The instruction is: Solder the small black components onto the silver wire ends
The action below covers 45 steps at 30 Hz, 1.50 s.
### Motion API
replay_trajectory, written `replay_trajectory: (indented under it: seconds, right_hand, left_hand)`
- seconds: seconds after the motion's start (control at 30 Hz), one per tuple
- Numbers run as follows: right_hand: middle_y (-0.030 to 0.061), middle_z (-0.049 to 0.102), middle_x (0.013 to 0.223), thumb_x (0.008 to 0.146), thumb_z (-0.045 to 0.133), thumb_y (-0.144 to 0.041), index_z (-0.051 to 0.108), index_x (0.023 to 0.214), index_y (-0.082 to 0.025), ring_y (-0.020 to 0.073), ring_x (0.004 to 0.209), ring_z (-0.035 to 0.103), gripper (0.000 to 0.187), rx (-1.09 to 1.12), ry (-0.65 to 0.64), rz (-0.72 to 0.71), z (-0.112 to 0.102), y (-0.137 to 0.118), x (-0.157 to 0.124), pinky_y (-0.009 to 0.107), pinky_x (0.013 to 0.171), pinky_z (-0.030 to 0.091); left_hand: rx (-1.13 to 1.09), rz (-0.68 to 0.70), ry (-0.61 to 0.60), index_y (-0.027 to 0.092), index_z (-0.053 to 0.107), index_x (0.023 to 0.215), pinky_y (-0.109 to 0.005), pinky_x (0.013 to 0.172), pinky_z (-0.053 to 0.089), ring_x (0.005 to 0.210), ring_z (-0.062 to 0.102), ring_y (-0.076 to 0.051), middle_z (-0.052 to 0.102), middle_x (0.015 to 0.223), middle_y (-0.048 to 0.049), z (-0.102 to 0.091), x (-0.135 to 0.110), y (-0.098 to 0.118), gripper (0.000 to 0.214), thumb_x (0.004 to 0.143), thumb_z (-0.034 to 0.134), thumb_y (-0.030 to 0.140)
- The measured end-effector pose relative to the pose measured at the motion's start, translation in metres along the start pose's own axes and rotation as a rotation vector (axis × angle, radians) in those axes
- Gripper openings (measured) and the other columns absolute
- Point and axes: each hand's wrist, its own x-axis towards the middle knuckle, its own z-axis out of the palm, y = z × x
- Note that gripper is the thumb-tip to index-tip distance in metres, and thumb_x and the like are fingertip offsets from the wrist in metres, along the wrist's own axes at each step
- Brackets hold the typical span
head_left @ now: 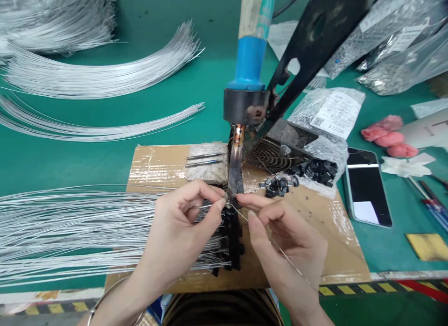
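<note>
Blue-handled soldering iron (250, 60): in the head view, the left hand (178, 230) pinches a white wire (205, 206) at its tip; the right hand (289, 244) holds a fine wire (241, 215) there. Soldering appears underway; next move calls for steady alignment. Cardboard (325, 228) offers open room rightward, toward the phone (369, 188); loose wires (87, 223) crowd the left.

My long thin wires (87, 225) are silvery; cylindrical plastic iron handle (251, 57), bright blue. Flat tabletop (157, 10) green, edge tape (346, 289) yellow-black striped.
</note>
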Motion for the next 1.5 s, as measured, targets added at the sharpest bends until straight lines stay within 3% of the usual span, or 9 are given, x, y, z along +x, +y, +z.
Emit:
replay_trajectory:
  seconds: [0.27,0.5,1.5]
  right_hand:
    - [0.0057,0.083,0.112,0.094,0.068,-0.014,0.060,0.077,-0.025,0.0226,0.107,0.079,0.022,-0.015,-0.008,-0.004,-0.0003,-0.0009,-0.0005,0.033,0.093,0.059]
    - [0.0074,0.084,0.112,0.095,0.069,-0.016,0.062,0.077,-0.024,0.0235,0.106,0.079,0.021,-0.024,0.010,0.000,0.0008,-0.0027,-0.0003,0.033,0.090,0.061]
    - [0.0045,0.084,0.111,0.095,0.070,-0.015,0.065,0.079,-0.024,0.0202,0.104,0.079,0.019,-0.016,0.020,-0.027,0.0013,0.0001,-0.0016,0.032,0.092,0.060]
  left_hand:
    - [-0.010,0.016,0.007,0.021,0.071,0.078,-0.023,0.053,0.036,0.058,0.053,-0.009,0.076,0.082,0.0009,0.0006,0.0011,0.0044,0.011,0.088,0.072,0.016]
    - [-0.031,-0.004,-0.003,0.021,0.071,0.080,-0.024,0.058,0.042,0.071,0.066,-0.013,0.078,0.087,-0.0003,0.0003,-0.0011,0.0020,0.010,0.089,0.072,0.017]
    - [-0.021,0.010,-0.005,0.021,0.071,0.078,-0.023,0.058,0.045,0.069,0.065,-0.013,0.078,0.086,-0.0011,0.0011,-0.0014,0.0013,0.012,0.089,0.072,0.015]
